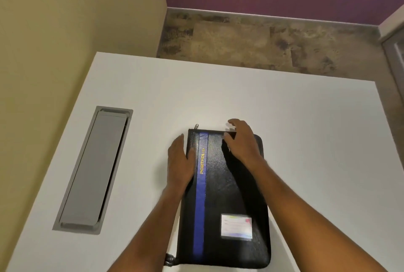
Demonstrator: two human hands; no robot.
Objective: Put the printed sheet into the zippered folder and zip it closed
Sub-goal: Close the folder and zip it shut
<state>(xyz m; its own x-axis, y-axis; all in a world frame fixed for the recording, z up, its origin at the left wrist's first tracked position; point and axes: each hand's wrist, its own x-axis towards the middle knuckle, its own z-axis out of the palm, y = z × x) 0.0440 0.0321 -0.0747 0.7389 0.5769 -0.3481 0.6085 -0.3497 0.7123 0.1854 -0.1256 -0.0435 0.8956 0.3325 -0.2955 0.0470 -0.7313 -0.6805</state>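
Nearest the camera are the two bare forearms, reaching forward over the zippered folder [223, 195], a black case with a blue stripe, lying flat on the white surface [306, 140]. Its long axis runs straight away from the person, the near end with a small strap loop [169, 259], the far end under the hands.

The left hand [180, 164] lies flat and released, palm down on the spine edge, pinning the folder rather than grasping it. The right hand [242, 140] curls over the far right corner, fingers bent at the top edge; whether its grip is clenched on a zipper slider I cannot tell, as the fingers cover that spot. A metal zipper pull [196, 126] sticks out beyond the far left corner, just beyond the left hand's fingertips and well to the left of the right hand's grip.

The printed sheet is not visible; the cover is shut, so it is probably inside. Zipping looks like the step in hand. The left hand is nearer that pull.

A grey cable hatch [94, 169] sits well left.
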